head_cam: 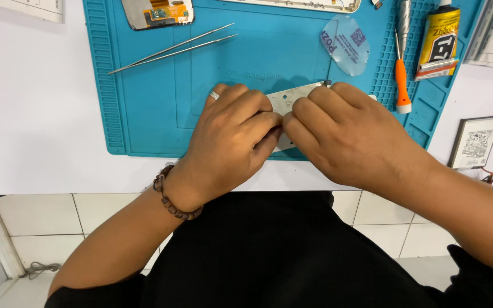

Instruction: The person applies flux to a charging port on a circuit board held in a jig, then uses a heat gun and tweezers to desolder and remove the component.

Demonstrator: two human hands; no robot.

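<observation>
My left hand and my right hand meet fingertip to fingertip over a thin pale metal plate that lies on the blue work mat. Both hands pinch the plate near its front edge, and most of it is hidden under my fingers. A ring sits on my left hand and a bead bracelet on that wrist.
On the mat lie long metal tweezers, a clear blue pick, an orange-handled screwdriver, a yellow glue tube and a phone screen part. A flat battery rests on the white table at right.
</observation>
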